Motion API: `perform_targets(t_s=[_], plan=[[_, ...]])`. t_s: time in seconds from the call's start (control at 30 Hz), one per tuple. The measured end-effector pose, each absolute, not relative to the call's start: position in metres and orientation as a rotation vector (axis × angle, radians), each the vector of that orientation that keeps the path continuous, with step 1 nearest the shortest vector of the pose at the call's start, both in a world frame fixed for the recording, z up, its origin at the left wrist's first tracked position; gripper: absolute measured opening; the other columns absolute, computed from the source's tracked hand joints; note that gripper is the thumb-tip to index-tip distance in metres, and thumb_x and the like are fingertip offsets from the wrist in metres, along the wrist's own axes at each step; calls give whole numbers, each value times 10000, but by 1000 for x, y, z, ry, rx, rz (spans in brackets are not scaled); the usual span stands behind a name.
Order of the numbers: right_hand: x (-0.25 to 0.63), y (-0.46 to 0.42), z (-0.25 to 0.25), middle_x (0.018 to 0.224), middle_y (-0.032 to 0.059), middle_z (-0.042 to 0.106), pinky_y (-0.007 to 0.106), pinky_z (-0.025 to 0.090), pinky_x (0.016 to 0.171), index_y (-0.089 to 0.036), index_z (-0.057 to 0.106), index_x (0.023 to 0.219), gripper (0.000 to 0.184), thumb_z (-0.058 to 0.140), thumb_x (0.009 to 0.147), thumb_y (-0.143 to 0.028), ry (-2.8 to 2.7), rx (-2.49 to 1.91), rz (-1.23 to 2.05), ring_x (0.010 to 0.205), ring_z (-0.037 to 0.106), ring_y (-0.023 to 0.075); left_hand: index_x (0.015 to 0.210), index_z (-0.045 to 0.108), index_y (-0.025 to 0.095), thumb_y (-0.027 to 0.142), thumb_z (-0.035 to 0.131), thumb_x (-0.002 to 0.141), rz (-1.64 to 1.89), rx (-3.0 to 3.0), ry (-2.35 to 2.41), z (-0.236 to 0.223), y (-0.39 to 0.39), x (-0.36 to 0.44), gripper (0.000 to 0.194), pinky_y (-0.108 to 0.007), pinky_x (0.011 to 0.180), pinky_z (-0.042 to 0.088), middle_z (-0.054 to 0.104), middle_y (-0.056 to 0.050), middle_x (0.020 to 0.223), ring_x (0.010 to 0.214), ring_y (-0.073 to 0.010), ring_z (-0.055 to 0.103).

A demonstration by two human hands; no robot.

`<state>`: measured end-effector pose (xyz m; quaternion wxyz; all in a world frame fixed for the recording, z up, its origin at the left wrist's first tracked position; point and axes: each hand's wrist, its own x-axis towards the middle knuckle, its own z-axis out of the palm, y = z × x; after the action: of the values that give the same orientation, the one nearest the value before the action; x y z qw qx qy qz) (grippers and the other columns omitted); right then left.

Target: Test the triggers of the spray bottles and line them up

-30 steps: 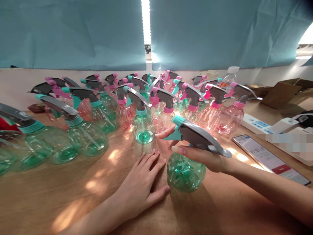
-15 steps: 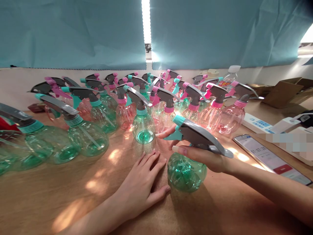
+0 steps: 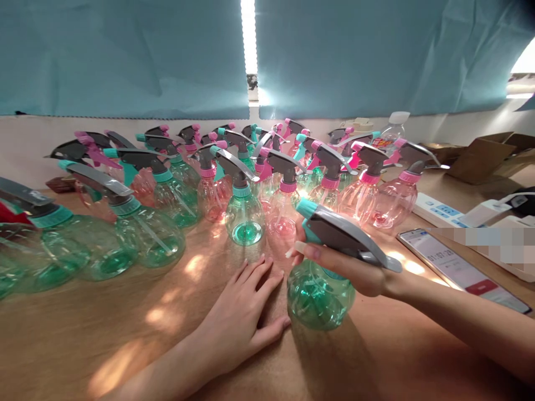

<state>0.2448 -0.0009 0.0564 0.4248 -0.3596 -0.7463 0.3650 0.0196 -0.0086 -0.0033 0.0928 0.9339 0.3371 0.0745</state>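
While the left hand (image 3: pixel 246 306) lies palm down on the wooden tabletop (image 3: pixel 167 345), fingers spread and holding nothing, the right hand (image 3: pixel 359 270) is wrapped around the neck of a green trigger-spray bottle (image 3: pixel 320 301). That bottle is just beside the left thumb, leaning, its turquoise nozzle (image 3: pixel 306 208) towards the other bottles and its grey sprayer head (image 3: pixel 345 234) over the hand. I can't tell from here whether its base touches the wood.

The handling looks midway to me: the sprayer head is already fitted, the grip is taken and the turquoise trigger (image 3: pixel 309 231) seems drawn in towards the neck. Letting the trigger out and freeing the bottle are not done. No spray shows, and I can't make out whether there is liquid inside. Beyond it stand a green spray bottle (image 3: pixel 245 223) and a cluster of pink spray bottles (image 3: pixel 395 203), all with heads on; a smartphone (image 3: pixel 460 267) lies off to the right.

Compared with half a second ago, the right fingers have curled in. The forefinger was stretched out ahead of the trigger, which stood forward; now both are pulled back. The left hand hasn't noticeably moved.
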Motion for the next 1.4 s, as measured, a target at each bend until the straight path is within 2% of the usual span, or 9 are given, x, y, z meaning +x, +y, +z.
perform_targets(t_s=[0.13, 0.23, 0.37, 0.5, 0.6, 0.73, 0.87, 1.4], plan=[[246, -7, 61, 715, -7, 625, 258, 496, 601, -215, 602, 861, 162, 585, 906, -370, -1925, -938, 890, 658, 597, 136, 1393, 475, 138, 494, 543, 925, 245, 2767, 990, -5, -8, 19, 591, -595, 1081, 367, 436, -201, 1481, 1362, -373, 395], [244, -9, 65, 770, -2, 660, 245, 509, 602, -224, 629, 929, 121, 621, 876, -332, -1898, -907, 896, 672, 620, 135, 1381, 482, 159, 483, 562, 915, 302, 2765, 988, -8, -8, 18, 573, -579, 1084, 369, 437, -183, 1482, 1354, -364, 401], [240, -10, 67, 951, 15, 697, 240, 547, 669, -257, 636, 1114, 266, 643, 848, -273, -1843, -856, 948, 787, 673, 146, 1372, 484, 170, 474, 575, 912, 352, 2764, 965, -11, -8, 17, 559, -569, 1100, 351, 431, -164, 1491, 1366, -358, 385], [238, -11, 64, 919, 11, 680, 236, 558, 655, -268, 620, 1189, 344, 643, 847, -247, -1787, -861, 934, 764, 684, 143, 1397, 451, 183, 482, 573, 909, 364, 2766, 967, -13, -7, 17, 585, -567, 1098, 352, 431, -160, 1491, 1366, -354, 387], [237, -11, 61, 953, 12, 673, 238, 564, 674, -267, 631, 1176, 329, 629, 851, -221, -1780, -827, 869, 746, 679, 131, 1394, 452, 186, 484, 567, 912, 386, 2780, 969, -15, -8, 16, 579, -559, 1092, 362, 434, -163, 1484, 1361, -351, 392], [235, -11, 59, 941, 10, 686, 239, 560, 623, -255, 656, 1121, 283, 644, 838, -240, -1752, -833, 811, 683, 661, 130, 1402, 439, 164, 480, 556, 921, 373, 2798, 963, -14, -8, 16, 586, -567, 1090, 360, 432, -182, 1477, 1366, -354, 382], [234, -11, 60, 965, 7, 686, 250, 572, 675, -257, 662, 1114, 273, 627, 845, -226, -1753, -839, 810, 722, 667, 134, 1397, 440, 160, 475, 568, 914, 339, 2803, 970, -12, -9, 16, 591, -574, 1078, 371, 443, -190, 1466, 1361, -360, 385], [238, -10, 62, 950, 16, 651, 250, 556, 647, -249, 652, 1132, 293, 627, 841, -235, -1804, -874, 848, 764, 665, 146, 1380, 457, 176, 460, 569, 908, 386, 2769, 965, -13, -9, 17, 562, -560, 1073, 372, 462, -175, 1452, 1333, -358, 414]])
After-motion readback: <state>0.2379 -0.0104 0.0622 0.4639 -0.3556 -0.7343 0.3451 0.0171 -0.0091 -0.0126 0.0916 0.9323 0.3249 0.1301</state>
